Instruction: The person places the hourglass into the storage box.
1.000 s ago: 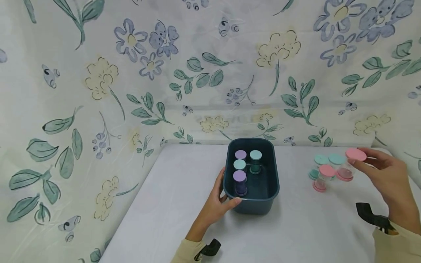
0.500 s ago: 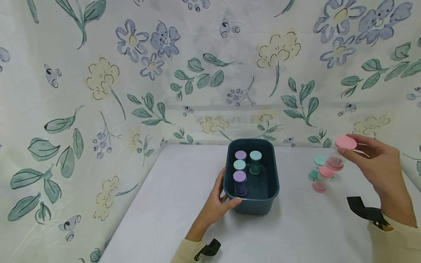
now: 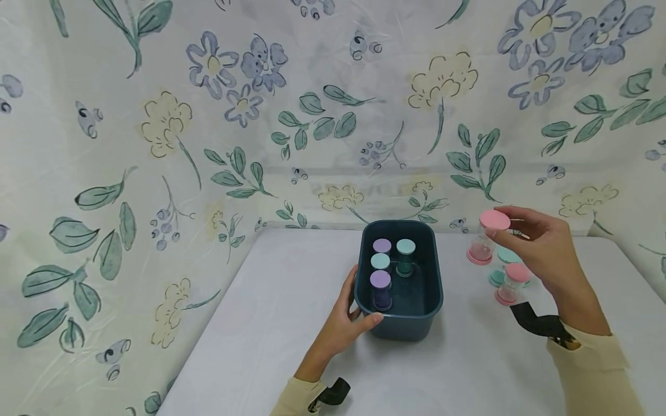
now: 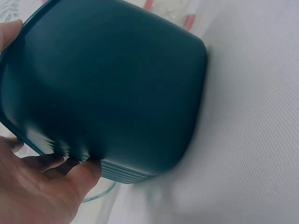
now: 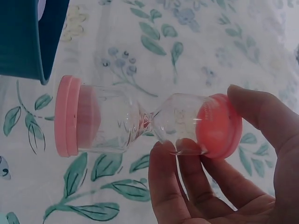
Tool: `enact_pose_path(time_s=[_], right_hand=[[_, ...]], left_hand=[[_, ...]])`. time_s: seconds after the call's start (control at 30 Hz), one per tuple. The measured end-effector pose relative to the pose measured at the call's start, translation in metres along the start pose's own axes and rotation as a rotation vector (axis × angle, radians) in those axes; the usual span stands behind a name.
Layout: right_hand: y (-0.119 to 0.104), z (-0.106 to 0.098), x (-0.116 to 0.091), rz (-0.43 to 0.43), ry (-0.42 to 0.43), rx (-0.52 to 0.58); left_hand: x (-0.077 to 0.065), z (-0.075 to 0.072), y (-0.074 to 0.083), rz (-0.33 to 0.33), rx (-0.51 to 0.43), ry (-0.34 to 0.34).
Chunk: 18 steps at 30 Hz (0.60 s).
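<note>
My right hand pinches a pink-capped hourglass by its top cap, holding it up to the right of a dark teal bin. In the right wrist view, pink sand lies in the far end of the hourglass, and fingertips touch the glass near the other cap. My left hand grips the bin's near left corner, thumb over the rim and fingers along the side. Inside the bin, purple-capped hourglasses and teal-capped hourglasses stand upright, mostly on the left.
On the white table, right of the bin, stand another pink hourglass and teal-capped hourglasses, partly hidden by it and by my right hand. A flower-printed cloth hangs behind the table.
My right hand has lifted the pink hourglass away from the group and carried it left toward the bin. The left hand keeps its grip on the bin.
</note>
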State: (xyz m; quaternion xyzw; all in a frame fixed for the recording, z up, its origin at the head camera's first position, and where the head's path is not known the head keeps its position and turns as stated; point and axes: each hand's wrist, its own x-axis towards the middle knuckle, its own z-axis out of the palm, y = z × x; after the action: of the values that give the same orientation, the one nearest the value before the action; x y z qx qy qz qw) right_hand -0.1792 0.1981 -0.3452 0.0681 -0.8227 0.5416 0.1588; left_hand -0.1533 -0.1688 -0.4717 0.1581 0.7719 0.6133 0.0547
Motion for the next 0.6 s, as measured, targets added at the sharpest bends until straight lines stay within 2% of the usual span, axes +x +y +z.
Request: enact_pose_path(time_s=[0.23,0.6], right_hand=[[-0.008,0.022,0.005,0.017,-0.057,-0.027],[-0.009,0.058,0.018,-0.01,-0.132,0.014]], left_hand=[[0.0,0.0,0.001,0.0,-0.004,0.0],[0.001,0.001,0.0,0.003,-0.009,0.002]])
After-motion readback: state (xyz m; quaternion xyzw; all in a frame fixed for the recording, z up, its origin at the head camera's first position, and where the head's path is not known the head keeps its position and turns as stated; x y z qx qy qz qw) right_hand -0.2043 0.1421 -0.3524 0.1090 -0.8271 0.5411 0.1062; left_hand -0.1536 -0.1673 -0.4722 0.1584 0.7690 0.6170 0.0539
